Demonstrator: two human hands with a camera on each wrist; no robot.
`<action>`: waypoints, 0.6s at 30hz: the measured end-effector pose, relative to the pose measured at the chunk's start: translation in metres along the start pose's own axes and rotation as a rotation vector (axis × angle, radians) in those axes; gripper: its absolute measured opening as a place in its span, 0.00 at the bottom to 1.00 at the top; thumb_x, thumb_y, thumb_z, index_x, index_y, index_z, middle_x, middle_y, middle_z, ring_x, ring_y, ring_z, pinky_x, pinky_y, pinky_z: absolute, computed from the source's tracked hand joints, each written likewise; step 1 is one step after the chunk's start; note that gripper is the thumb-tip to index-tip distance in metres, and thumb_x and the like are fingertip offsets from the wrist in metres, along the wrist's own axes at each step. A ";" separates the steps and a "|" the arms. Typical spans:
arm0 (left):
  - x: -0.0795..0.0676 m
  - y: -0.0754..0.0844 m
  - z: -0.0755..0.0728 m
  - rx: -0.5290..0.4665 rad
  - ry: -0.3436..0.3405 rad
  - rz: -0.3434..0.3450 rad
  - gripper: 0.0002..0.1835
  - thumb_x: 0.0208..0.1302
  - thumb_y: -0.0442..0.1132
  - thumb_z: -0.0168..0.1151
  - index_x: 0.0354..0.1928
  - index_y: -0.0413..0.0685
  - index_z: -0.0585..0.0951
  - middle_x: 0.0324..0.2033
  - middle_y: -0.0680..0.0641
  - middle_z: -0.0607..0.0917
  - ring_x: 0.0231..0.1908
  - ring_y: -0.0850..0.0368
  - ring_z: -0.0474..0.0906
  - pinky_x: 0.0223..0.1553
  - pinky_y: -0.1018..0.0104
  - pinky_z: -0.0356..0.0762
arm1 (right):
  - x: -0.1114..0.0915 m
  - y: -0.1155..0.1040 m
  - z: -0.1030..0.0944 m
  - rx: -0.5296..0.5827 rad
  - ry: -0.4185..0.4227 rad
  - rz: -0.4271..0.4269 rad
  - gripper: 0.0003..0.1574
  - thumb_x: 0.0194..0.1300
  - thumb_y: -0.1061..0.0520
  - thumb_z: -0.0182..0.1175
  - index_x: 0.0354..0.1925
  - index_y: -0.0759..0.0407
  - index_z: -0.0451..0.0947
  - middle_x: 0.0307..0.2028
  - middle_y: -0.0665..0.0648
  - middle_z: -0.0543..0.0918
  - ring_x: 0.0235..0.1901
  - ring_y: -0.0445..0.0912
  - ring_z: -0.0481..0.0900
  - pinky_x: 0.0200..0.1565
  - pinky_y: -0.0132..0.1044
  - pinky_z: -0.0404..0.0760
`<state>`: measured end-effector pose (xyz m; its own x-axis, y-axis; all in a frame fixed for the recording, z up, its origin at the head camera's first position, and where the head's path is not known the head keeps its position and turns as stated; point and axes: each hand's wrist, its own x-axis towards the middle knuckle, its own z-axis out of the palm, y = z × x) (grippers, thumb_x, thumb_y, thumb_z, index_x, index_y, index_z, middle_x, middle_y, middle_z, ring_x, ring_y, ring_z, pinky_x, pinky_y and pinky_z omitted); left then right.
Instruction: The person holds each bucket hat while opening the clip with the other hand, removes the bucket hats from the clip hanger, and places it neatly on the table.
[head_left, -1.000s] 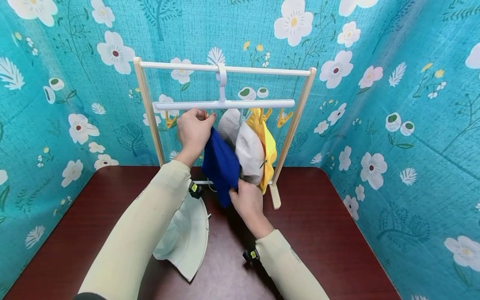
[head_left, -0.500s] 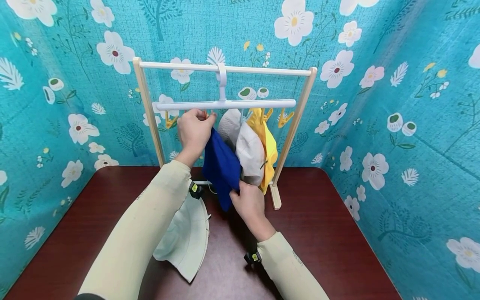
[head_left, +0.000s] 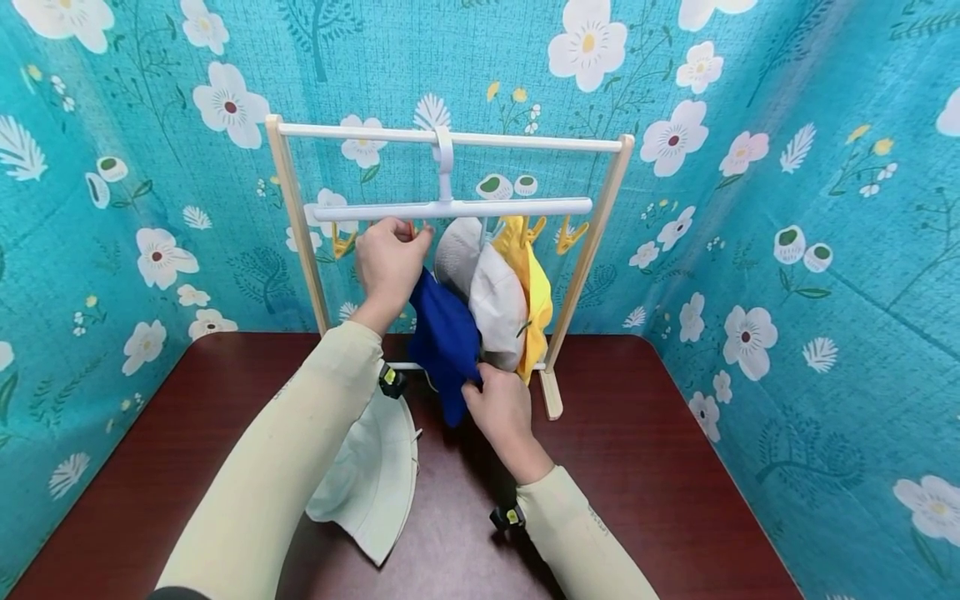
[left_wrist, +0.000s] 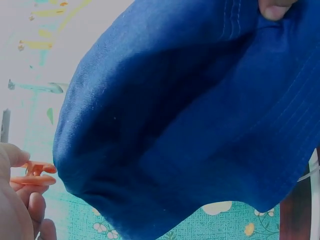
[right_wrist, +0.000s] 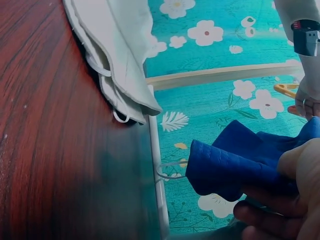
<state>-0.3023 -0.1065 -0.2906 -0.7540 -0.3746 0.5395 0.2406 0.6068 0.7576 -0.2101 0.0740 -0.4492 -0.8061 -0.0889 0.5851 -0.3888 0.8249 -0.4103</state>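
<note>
My left hand (head_left: 392,258), just under the hanger bar, pinches an orange clip (left_wrist: 35,172) between thumb and finger. The clip's mouth is right at the edge of a blue cloth hat (head_left: 444,325); whether they touch I cannot tell. Lower down, my right hand (head_left: 501,412) grips the hat's brim, and its thumb and fingers fold over the cloth in the right wrist view. A white cord (right_wrist: 170,172) loops from the hat. Just to the right hang a grey-white hat (head_left: 498,308) and a yellow hat (head_left: 538,312).
A white hanger (head_left: 517,208) hangs from a small wooden rack (head_left: 288,225), with yellow clips (head_left: 570,236) on it. A pale green hat (head_left: 375,475) lies on the dark red table (head_left: 615,483), below my left forearm. Flowered curtain encloses the back and sides.
The blue hat's upper edge has sunk slightly, away from my left fingers, and its cloth has bunched. My right hand has shifted a little right and down; my left hand has stayed nearly still.
</note>
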 end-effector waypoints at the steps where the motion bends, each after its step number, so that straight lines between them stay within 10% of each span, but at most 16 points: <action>1: 0.000 0.000 0.000 -0.001 0.001 0.002 0.17 0.64 0.57 0.70 0.31 0.51 0.85 0.30 0.50 0.90 0.27 0.58 0.82 0.26 0.64 0.72 | 0.000 0.000 -0.001 0.008 -0.009 0.009 0.16 0.53 0.59 0.65 0.17 0.48 0.69 0.14 0.46 0.57 0.14 0.46 0.60 0.18 0.38 0.60; 9: 0.000 -0.004 0.001 0.064 0.026 0.103 0.17 0.67 0.56 0.67 0.30 0.51 0.82 0.28 0.51 0.88 0.27 0.57 0.81 0.28 0.59 0.74 | 0.002 -0.001 -0.009 0.064 -0.048 0.065 0.13 0.54 0.57 0.65 0.19 0.48 0.72 0.13 0.44 0.58 0.14 0.45 0.61 0.19 0.37 0.59; 16: 0.002 -0.010 0.002 0.176 0.070 0.190 0.20 0.69 0.59 0.63 0.29 0.51 0.82 0.27 0.51 0.89 0.29 0.53 0.83 0.66 0.58 0.72 | 0.002 -0.001 -0.011 0.053 -0.073 0.083 0.12 0.56 0.56 0.64 0.20 0.46 0.73 0.12 0.43 0.60 0.14 0.45 0.62 0.20 0.37 0.60; 18: 0.001 -0.011 0.002 0.177 0.068 0.190 0.19 0.68 0.59 0.64 0.30 0.51 0.82 0.29 0.50 0.90 0.29 0.52 0.83 0.59 0.58 0.78 | 0.002 -0.002 -0.013 0.050 -0.076 0.086 0.12 0.56 0.56 0.64 0.20 0.46 0.73 0.12 0.43 0.60 0.14 0.45 0.62 0.19 0.37 0.60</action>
<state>-0.3075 -0.1118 -0.2989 -0.6609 -0.2850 0.6943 0.2586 0.7820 0.5671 -0.2054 0.0791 -0.4384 -0.8681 -0.0631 0.4923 -0.3373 0.8026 -0.4920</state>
